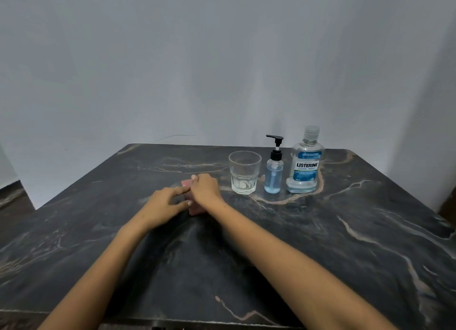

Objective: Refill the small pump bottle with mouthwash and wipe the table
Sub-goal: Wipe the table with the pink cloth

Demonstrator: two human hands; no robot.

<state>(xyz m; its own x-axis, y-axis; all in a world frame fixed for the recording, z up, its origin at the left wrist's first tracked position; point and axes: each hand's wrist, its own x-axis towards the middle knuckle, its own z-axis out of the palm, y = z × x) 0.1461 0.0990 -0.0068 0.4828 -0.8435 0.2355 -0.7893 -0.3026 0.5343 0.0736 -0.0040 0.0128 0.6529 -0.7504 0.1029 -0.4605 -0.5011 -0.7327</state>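
I see the small pump bottle (274, 175) standing upright on the dark marble table (357, 231), toward the far right part of the top. It has a black pump head on it and blue liquid filling most of its clear body. Just to its right stands the mouthwash bottle (306, 164), upright, its clear cap on, with only a low band of blue liquid at the bottom. Just to the left of the pump bottle is a glass (244, 172), upright, and I cannot tell whether it holds anything. The three stand in a row, close together but apart.

Left of the glass, nearer the middle of the table, a pink cloth (195, 209) lies folded flat on the surface. My view has the right hand (206, 189) lying on top of it, covering most of it, fingers bent down over its far edge; I read that as grasping the cloth. The left hand (164, 206) rests beside it, fingers stretched out and loose, fingertips touching the cloth's left side, holding nothing.

Behind the table is a plain pale wall (197, 58).
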